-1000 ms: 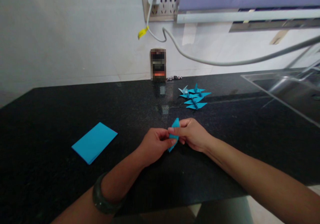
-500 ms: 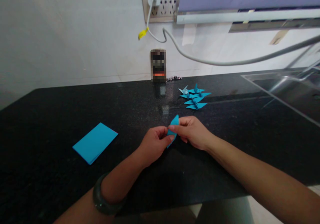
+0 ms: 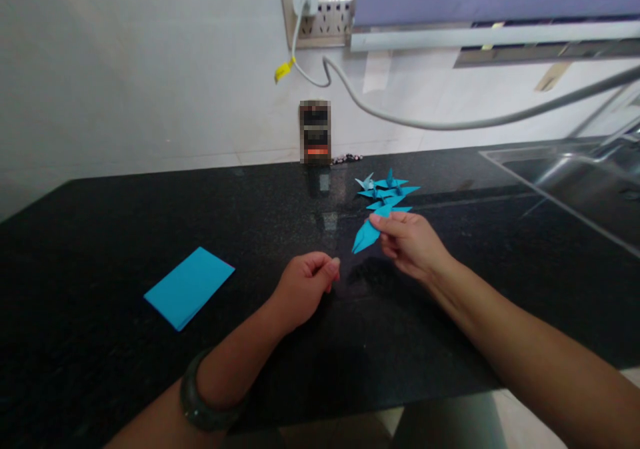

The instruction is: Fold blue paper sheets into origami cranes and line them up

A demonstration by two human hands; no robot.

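A folded, pointed piece of blue paper (image 3: 369, 234) is pinched in my right hand (image 3: 413, 241), its lower tip pointing down and left. My left hand (image 3: 310, 285) is closed above the counter, thumb against the fingers, with nothing visible in it. Just behind my right hand lies a group of several small blue folded paper cranes (image 3: 391, 192), one of them paler; the held paper partly covers the nearest. To the left, a stack of blue paper (image 3: 190, 287) lies flat on the black counter (image 3: 110, 235).
A metal sink (image 3: 590, 175) is set in the counter at the right. Against the wall stands a blurred dark object (image 3: 315, 132) with a beaded string beside it. A white cable (image 3: 425, 123) hangs from the wall socket (image 3: 325, 19).
My left hand has let go of the folded paper. My right hand has carried it right and slightly away from me, towards the cranes.
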